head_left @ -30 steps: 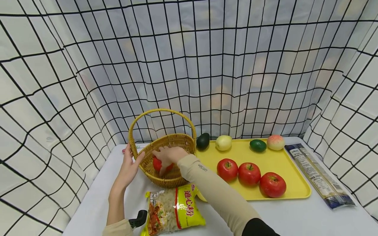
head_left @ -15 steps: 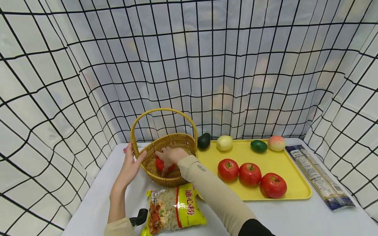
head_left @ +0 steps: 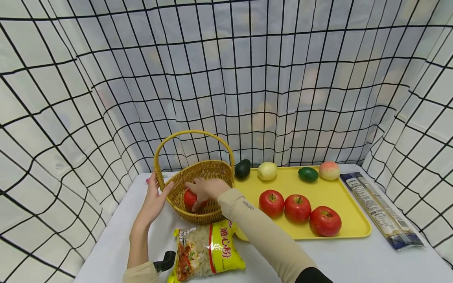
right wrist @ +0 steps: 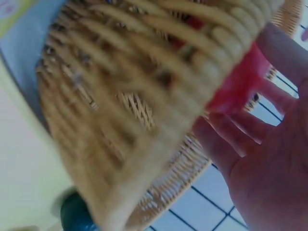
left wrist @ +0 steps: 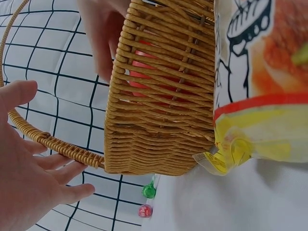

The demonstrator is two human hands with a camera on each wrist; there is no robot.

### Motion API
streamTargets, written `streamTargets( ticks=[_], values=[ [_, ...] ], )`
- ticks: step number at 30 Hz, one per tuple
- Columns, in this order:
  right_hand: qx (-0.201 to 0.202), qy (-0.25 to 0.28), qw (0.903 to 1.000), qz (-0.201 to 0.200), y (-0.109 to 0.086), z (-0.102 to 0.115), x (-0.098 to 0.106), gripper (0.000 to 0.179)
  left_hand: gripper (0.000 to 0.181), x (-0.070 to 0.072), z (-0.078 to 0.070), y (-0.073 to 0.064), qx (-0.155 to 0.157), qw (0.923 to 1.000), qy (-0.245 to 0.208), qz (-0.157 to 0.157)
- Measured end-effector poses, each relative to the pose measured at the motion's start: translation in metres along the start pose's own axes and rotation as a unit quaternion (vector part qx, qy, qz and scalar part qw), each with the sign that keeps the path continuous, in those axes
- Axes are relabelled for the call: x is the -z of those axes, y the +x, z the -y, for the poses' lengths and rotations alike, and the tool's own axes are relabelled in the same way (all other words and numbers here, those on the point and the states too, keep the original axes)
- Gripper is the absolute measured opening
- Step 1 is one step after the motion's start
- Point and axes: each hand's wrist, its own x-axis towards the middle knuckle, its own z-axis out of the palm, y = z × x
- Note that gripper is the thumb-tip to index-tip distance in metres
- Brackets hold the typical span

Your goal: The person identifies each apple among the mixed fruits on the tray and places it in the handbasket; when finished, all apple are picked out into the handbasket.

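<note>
My left hand (head_left: pixel 152 206) is at the left side of the wicker basket (head_left: pixel 212 169). The handle's lower end passes between its thumb and fingers. In the left wrist view, these fingers lie fairly straight against the handle (left wrist: pixel 53 143), with the thumb apart. Reaching down into the basket, my right hand (head_left: pixel 207 188) has its thumb and fingers around a red apple (head_left: pixel 189 199). The right wrist view shows the apple (right wrist: pixel 243 82) between thumb and fingers, partly covered by the blurred basket rim.
A bag of macaroni (head_left: pixel 209 251) lies before the basket. Right of it, a yellow tray (head_left: pixel 283 182) bears red apples (head_left: pixel 298 208), a green oval fruit (head_left: pixel 308 174) and a peach (head_left: pixel 329 170). A noodle pack (head_left: pixel 382 212) lies beyond. Small candies (left wrist: pixel 148 191) lie behind the basket.
The right hand's fingers have shifted slightly on the apple, which stays inside the basket. My left hand keeps its place at the handle. The head view sways a little.
</note>
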Motion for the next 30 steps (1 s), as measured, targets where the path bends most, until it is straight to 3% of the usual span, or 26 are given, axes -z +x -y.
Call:
streamTargets(
  ticks=[5,9,12,15,17,19,23,30],
  values=[
    [0.044,0.034,0.9974,-0.047,-0.017,-0.021,0.001,0.076,0.093,-0.001,-0.002,0.001,-0.009,0.9999,-0.002,-0.005],
    [0.065,0.076,0.988,-0.118,-0.047,-0.048,-0.003,0.065,0.094,-0.002,-0.003,0.001,-0.016,0.9998,-0.004,-0.007],
    [0.07,0.141,0.9694,-0.189,-0.076,-0.071,-0.016,0.059,0.093,-0.002,-0.004,0.0,-0.015,0.9999,0.0,-0.005],
    [0.053,0.196,0.9419,-0.268,-0.102,-0.095,-0.038,0.054,0.093,-0.001,-0.004,-0.001,-0.019,0.9998,0.006,-0.005],
    [0.027,0.209,0.9279,-0.308,-0.116,-0.111,-0.051,0.053,0.092,0.001,-0.007,-0.001,-0.023,0.9996,0.012,-0.008],
    [0.0,0.199,0.9224,-0.331,-0.125,-0.125,-0.061,0.054,0.092,0.002,-0.009,0.0,-0.029,0.9994,0.015,-0.011],
    [-0.034,0.159,0.9298,-0.33,-0.135,-0.144,-0.074,0.059,0.093,0.003,-0.009,0.001,-0.029,0.9994,0.016,-0.012],
    [-0.062,0.138,0.9535,-0.261,-0.137,-0.154,-0.083,0.062,0.094,-0.001,0.001,0.0,-0.017,0.9995,0.025,-0.007]
  ],
)
